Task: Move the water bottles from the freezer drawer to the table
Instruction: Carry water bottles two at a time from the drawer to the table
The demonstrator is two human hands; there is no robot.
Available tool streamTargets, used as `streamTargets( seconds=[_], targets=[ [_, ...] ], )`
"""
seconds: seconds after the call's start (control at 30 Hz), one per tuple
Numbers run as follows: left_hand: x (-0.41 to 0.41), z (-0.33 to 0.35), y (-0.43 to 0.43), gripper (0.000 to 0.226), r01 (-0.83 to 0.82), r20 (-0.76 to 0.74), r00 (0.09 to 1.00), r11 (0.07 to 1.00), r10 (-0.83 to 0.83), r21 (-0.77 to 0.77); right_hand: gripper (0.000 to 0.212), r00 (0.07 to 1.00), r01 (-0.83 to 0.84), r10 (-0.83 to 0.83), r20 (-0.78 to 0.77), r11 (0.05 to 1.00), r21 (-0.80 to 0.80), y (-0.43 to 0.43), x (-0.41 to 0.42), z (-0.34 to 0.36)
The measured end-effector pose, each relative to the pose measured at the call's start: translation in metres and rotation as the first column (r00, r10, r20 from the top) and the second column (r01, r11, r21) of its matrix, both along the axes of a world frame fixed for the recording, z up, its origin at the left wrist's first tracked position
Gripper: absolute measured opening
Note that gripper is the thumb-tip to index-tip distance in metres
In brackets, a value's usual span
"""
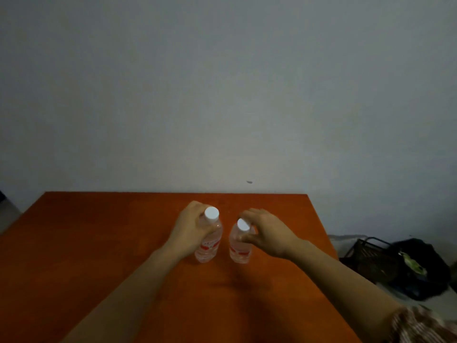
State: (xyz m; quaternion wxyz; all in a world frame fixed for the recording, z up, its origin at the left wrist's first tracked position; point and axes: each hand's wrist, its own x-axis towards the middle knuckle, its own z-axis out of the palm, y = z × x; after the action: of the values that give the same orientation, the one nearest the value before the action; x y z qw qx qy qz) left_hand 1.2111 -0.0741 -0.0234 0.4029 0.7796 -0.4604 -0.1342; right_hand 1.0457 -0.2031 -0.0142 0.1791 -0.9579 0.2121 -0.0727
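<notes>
Two clear water bottles, red labels and white caps, stand side by side around the middle of the orange-brown surface (99,243), near each other but not touching. The left bottle (210,245) is upright, and the left hand (191,227) is curled round its shoulder just below the cap, fingers wrapped on the far side and thumb toward the near side. The right bottle (239,247) leans slightly. The right hand (268,232) comes over from the right and pinches its neck under the cap between thumb and fingertips. Both bases look down on the surface, though I can't tell if the right one is fully seated. High grips make sense: one bottle per hand carried by the neck, set down base first, with a gap so they don't knock. My read is placement is basically done for this pair and release is next; let the right bottle settle flat first or it may tip. No freezer drawer in view, so any remaining count is unknown. Plain grey wall (222,95) on the far side; on the right past the surface edge, a dark wire basket (368,258) and a black bag (425,276); a patterned sleeve (425,325) at the near right
</notes>
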Motion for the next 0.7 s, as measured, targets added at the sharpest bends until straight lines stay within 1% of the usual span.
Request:
streamTargets(
  seconds=[0.1, 0.2, 0.27, 0.33, 0.5, 0.6, 0.7],
  targets=[
    [0.050, -0.001, -0.017, 0.026, -0.052, 0.038, 0.998, 0.998, 0.051, 0.029, 0.039, 0.999, 0.014, -0.015, 0.030, 1.000, 0.014, -0.020, 0.055, -0.005],
    [0.103, -0.004, -0.030, 0.023, -0.117, 0.057, 0.992, 0.993, 0.116, 0.016, 0.034, 0.997, 0.024, -0.028, 0.072, 0.999, 0.045, -0.034, 0.108, -0.013],
    [0.140, -0.006, -0.036, 0.027, -0.145, 0.061, 0.988, 0.989, 0.144, 0.021, 0.037, 0.995, 0.032, -0.037, 0.089, 0.998, 0.056, -0.039, 0.144, -0.016],
    [0.178, -0.010, -0.041, 0.031, -0.151, 0.064, 0.987, 0.988, 0.149, 0.028, 0.040, 0.993, 0.063, -0.070, 0.096, 0.995, 0.075, -0.042, 0.180, -0.018],
    [0.258, -0.023, -0.054, 0.030, -0.117, 0.056, 0.992, 0.993, 0.116, 0.019, 0.035, 0.982, 0.120, -0.134, 0.131, 0.987, 0.109, -0.051, 0.268, -0.028],
    [0.298, -0.033, -0.062, 0.030, -0.134, 0.046, 0.990, 0.991, 0.134, -0.002, 0.035, 0.982, 0.136, -0.150, 0.114, 0.983, 0.124, -0.056, 0.312, -0.033],
    [0.327, -0.044, -0.071, 0.027, -0.135, 0.003, 0.991, 0.990, 0.135, -0.028, 0.037, 0.982, 0.152, -0.164, 0.097, 0.981, 0.123, -0.061, 0.347, -0.038]
  ],
)
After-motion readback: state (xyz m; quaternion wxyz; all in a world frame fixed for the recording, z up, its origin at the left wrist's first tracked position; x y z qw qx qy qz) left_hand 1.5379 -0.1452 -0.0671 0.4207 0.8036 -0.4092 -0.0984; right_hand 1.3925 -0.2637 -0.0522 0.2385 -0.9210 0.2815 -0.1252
